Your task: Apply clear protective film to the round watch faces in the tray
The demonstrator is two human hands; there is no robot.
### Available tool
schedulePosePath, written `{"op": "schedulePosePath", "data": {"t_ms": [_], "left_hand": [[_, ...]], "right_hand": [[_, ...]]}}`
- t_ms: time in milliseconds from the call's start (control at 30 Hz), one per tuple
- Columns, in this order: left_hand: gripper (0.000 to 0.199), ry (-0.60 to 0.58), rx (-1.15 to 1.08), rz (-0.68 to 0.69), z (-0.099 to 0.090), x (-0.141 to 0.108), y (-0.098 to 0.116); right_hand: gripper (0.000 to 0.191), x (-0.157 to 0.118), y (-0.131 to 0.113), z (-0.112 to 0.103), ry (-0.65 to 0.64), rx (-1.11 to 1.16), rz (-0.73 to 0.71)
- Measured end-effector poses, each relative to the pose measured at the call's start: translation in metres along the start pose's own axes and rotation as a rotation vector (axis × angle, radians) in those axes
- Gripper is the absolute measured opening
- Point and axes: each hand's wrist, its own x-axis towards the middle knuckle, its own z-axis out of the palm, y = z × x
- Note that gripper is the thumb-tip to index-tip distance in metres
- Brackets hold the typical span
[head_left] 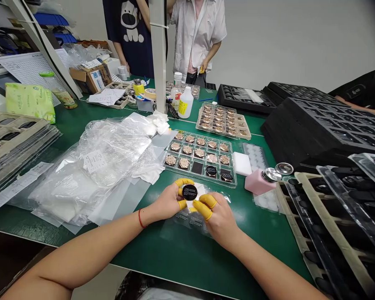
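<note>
My left hand, in yellow finger cots, grips a round black disc with small white print by its edge, between thumb and fingers. My right hand, also in yellow finger cots, pinches a white wipe close against the disc. Part of the wipe is hidden behind the fingers. Beyond both hands lies a clear compartment tray of rose-gold watch heads. Two discs with black printed faces sit in its front row. Under the hands is a clear plastic sheet with white print.
Crumpled plastic bags cover the left. A pink pump bottle, a white block and black foam trays stand right. A white post rises behind a white bottle. Other people stand across the table.
</note>
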Motion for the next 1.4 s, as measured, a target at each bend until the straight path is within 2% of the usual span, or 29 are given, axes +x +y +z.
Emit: {"op": "schedulePosePath", "data": {"t_ms": [133, 200, 267, 333, 400, 467, 500, 600, 733, 867, 1100, 1233, 1333, 1400], "left_hand": [[0.043, 0.0, 0.06, 0.054, 0.0, 0.001, 0.0], [0.043, -0.015, 0.098, 0.082, 0.0, 0.003, -0.001], [0.043, -0.03, 0.14, 0.09, -0.002, 0.005, -0.004], [0.044, -0.038, 0.181, 0.087, -0.005, 0.008, -0.007], [0.045, -0.037, 0.202, 0.086, -0.007, 0.01, -0.009], [0.045, -0.038, 0.197, 0.083, -0.008, 0.01, -0.01], [0.046, -0.04, 0.189, 0.08, -0.008, 0.01, -0.011], [0.048, -0.041, 0.162, 0.071, -0.008, 0.01, -0.012], [0.049, -0.033, 0.126, 0.072, -0.006, 0.009, -0.012], [0.051, -0.029, 0.118, 0.066, -0.004, 0.008, -0.008], [0.051, -0.043, 0.107, 0.06, -0.003, 0.004, -0.006], [0.053, -0.076, 0.072, 0.051, -0.001, 0.004, -0.006], [0.064, -0.084, 0.027, 0.032, -0.001, 0.005, -0.006], [0.072, -0.039, 0.01, 0.001, -0.004, 0.006, -0.005]], "right_hand": [[0.022, -0.001, 0.004, -0.001, -0.01, 0.135, 0.114], [0.022, -0.002, 0.013, -0.004, 0.009, 0.221, 0.24], [0.022, -0.004, 0.027, -0.006, 0.038, 0.224, 0.425], [0.025, -0.007, 0.043, -0.005, -0.038, 0.159, 0.611], [0.028, -0.01, 0.056, -0.003, -0.226, 0.06, 0.71], [0.031, -0.011, 0.062, -0.001, -0.363, -0.053, 0.709], [0.032, -0.011, 0.063, 0.0, -0.38, -0.091, 0.694], [0.035, -0.009, 0.058, -0.001, -0.306, -0.049, 0.672], [0.032, -0.004, 0.047, 0.001, -0.201, 0.256, 0.707], [0.031, 0.0, 0.04, 0.004, -0.179, 0.519, 0.794], [0.026, 0.001, 0.044, -0.002, -0.143, 0.489, 0.833], [0.03, 0.007, 0.031, 0.008, -0.186, 0.766, 0.873], [0.038, 0.023, 0.031, 0.02, -0.249, 0.93, 0.82], [0.035, 0.038, 0.045, 0.026, -0.207, 0.769, 0.785]]}}
